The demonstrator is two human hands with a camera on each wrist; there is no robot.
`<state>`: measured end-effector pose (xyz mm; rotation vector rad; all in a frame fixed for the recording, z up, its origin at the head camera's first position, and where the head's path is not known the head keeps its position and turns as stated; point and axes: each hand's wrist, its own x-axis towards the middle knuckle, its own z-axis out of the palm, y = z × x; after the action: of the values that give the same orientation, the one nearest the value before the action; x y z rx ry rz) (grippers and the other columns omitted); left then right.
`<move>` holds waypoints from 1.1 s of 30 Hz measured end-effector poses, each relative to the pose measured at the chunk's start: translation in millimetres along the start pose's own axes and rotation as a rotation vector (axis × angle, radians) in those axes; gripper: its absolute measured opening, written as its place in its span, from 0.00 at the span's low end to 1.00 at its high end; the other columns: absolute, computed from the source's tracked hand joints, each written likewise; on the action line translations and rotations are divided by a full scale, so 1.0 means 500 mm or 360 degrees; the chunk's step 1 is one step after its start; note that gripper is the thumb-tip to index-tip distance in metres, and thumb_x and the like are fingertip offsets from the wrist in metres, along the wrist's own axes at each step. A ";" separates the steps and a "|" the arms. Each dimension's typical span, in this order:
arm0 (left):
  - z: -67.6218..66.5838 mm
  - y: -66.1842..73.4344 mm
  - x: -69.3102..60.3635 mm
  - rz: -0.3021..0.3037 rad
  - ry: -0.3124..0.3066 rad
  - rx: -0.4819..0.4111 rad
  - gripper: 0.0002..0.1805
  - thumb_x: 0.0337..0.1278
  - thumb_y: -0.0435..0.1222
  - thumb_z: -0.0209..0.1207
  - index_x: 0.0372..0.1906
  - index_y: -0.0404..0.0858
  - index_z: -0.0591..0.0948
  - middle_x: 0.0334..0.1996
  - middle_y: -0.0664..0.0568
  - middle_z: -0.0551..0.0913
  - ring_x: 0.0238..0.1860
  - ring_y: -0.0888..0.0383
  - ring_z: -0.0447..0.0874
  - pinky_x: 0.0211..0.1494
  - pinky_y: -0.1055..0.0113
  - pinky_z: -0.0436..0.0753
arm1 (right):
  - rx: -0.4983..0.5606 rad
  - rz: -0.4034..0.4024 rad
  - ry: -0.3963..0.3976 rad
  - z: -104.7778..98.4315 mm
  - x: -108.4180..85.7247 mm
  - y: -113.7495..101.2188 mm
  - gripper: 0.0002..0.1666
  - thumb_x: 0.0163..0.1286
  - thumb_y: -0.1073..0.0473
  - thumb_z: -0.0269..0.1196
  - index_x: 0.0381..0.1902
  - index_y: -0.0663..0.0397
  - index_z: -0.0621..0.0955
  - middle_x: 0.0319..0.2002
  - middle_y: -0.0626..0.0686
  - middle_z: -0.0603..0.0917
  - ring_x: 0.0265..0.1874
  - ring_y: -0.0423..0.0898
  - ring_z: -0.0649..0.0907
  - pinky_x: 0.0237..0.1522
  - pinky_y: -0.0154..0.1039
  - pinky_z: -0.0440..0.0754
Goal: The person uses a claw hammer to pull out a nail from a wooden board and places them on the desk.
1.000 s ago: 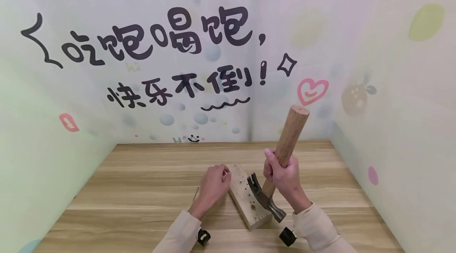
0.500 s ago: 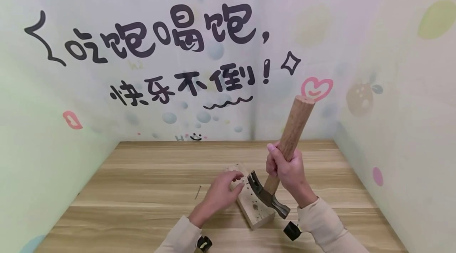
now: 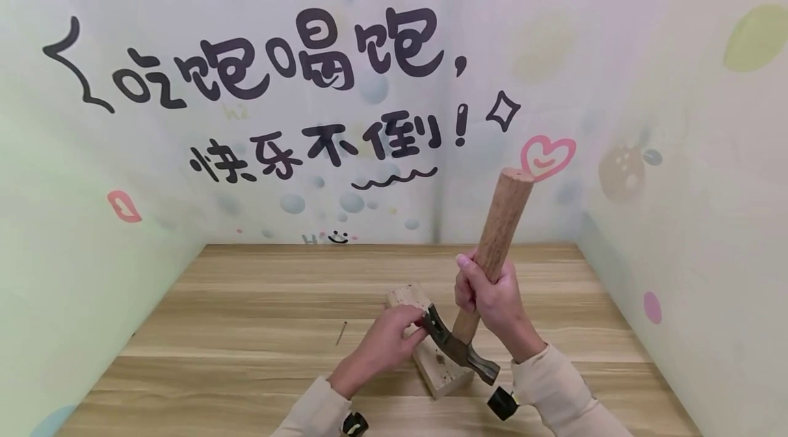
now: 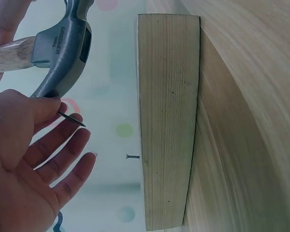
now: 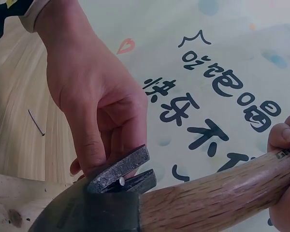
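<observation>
My right hand (image 3: pixel 492 293) grips the wooden handle of a claw hammer (image 3: pixel 506 225), its butt end pointing up and its head low over a wooden board (image 3: pixel 443 375). At the claw, my left hand (image 3: pixel 384 341) pinches a nail with thumb and index finger. That nail (image 4: pixel 71 119) points its tip away from the claw in the left wrist view; its head shows in the claw's slot in the right wrist view. The other left fingers are loosely spread. Another nail (image 4: pixel 133 156) stands part-way out of the board's face.
One more nail (image 3: pixel 341 333) lies on the wood-grain table (image 3: pixel 246 307), left of the board. Dark holes dot the board's top. Printed cloth walls (image 3: pixel 394 211) enclose the table at the back and sides.
My left hand has moved right, from the board's left edge across its top to the hammer's claw. The hammer stays almost in place, shifting only slightly in my right hand.
</observation>
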<state>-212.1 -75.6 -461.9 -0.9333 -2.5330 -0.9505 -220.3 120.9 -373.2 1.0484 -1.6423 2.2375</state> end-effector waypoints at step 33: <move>-0.011 -0.016 -0.016 -0.0047 0.0082 -0.0054 0.06 0.62 0.29 0.63 0.41 0.37 0.87 0.40 0.50 0.89 0.39 0.62 0.85 0.41 0.68 0.84 | -0.0042 0.0039 -0.0050 0.010 -0.011 0.018 0.12 0.77 0.68 0.49 0.31 0.68 0.65 0.13 0.57 0.65 0.08 0.49 0.65 0.09 0.42 0.66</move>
<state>-211.3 -87.7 -465.5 -0.8718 -2.5014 -1.0156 -219.1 114.4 -382.9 1.0681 -1.7021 2.2193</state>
